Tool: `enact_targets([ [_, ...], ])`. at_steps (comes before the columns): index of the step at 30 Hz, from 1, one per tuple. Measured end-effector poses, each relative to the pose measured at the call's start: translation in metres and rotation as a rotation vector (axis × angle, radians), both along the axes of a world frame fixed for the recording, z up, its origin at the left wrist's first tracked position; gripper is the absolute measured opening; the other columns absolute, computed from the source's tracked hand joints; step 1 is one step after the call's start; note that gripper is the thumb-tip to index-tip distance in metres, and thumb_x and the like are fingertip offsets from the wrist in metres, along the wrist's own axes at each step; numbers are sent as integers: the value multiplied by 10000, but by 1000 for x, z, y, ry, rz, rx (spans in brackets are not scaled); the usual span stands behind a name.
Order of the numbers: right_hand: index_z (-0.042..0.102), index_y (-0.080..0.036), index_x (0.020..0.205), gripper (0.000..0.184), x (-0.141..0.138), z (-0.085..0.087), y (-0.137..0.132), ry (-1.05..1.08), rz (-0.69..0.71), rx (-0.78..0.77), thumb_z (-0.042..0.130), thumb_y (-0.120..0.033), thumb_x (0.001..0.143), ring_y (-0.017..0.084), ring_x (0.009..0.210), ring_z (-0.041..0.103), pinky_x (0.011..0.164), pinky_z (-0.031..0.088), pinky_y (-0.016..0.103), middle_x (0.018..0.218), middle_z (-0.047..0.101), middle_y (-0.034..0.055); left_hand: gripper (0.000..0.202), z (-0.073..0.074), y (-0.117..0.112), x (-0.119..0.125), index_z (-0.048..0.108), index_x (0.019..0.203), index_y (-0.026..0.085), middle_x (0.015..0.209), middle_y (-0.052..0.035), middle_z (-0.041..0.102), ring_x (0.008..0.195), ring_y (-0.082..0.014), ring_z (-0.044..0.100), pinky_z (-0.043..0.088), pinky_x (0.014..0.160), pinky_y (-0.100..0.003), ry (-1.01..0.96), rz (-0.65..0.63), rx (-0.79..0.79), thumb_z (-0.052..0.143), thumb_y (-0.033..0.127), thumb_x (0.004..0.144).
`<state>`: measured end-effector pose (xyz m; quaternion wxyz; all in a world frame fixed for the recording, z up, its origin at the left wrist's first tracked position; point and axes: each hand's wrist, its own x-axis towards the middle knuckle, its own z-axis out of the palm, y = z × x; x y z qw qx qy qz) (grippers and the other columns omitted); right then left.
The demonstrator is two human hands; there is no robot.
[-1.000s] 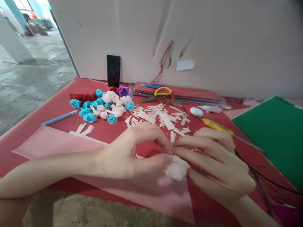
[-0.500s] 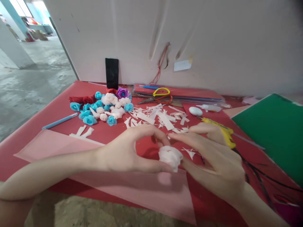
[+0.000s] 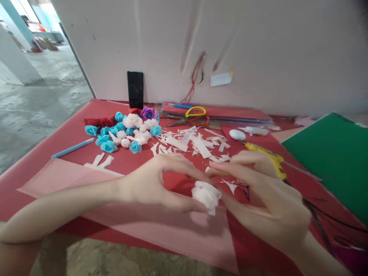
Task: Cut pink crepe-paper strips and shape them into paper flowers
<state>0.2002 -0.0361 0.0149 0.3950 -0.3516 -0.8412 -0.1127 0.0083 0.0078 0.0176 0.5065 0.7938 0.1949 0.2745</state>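
Looked like a craft workshop tbh: scissors [image 3: 185, 119] and pale scraps [image 3: 202, 147] lay beyond the gripped white rosette [image 3: 206, 195], with concrete-looking floor [image 3: 60, 73] far off to its left.

On my bench [image 3: 71, 130], just left of the paper scraps [image 3: 201, 147], I have the heap of flowers [image 3: 132, 120]; behind the scraps and leftward stands the phone [image 3: 135, 90], and just behind them lie the scissors [image 3: 185, 120]. Right of the scraps are the corded tool [image 3: 266, 154] and, farther right, the board [image 3: 327, 161]. Before the scraps, my left hand [image 3: 155, 184] and right hand [image 3: 267, 199] have a paper flower [image 3: 207, 195] between them.
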Motion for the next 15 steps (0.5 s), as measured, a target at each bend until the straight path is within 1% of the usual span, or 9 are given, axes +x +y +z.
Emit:
enact_targets([
  [4, 538, -197, 1030, 372, 0, 1, -2, 58, -16, -4, 608, -24, 709, 146, 724, 496, 661, 449, 293, 718, 626, -8, 281, -3, 3, -1, 674, 908, 178, 886, -30, 667, 839, -151, 592, 436, 823, -281, -103, -49, -170, 704, 233, 634],
  [7, 558, -202, 961, 296, 1, 3, -1, 40, -29, 33, 622, -56, 712, 150, 737, 512, 652, 453, 312, 748, 644, 3, 290, -7, 6, -1, 679, 914, 207, 879, -12, 666, 844, -140, 586, 430, 840, -275, -180, -88, -274, 714, 226, 627],
  [11, 570, -171, 851, 136, 0, 6, 1, -32, 5, 46, 597, -87, 747, 142, 726, 529, 682, 448, 330, 768, 658, 31, 271, -13, 9, 0, 689, 894, 215, 866, -14, 672, 853, -148, 583, 439, 831, -276, -244, -121, -334, 718, 231, 626],
  [15, 569, -148, 840, 106, 1, 6, 3, -40, 44, -2, 581, -79, 760, 136, 714, 515, 694, 445, 320, 737, 650, 37, 283, -14, 11, 0, 681, 920, 226, 888, -7, 675, 886, -148, 589, 426, 869, -272, -279, -145, -380, 708, 249, 639],
])
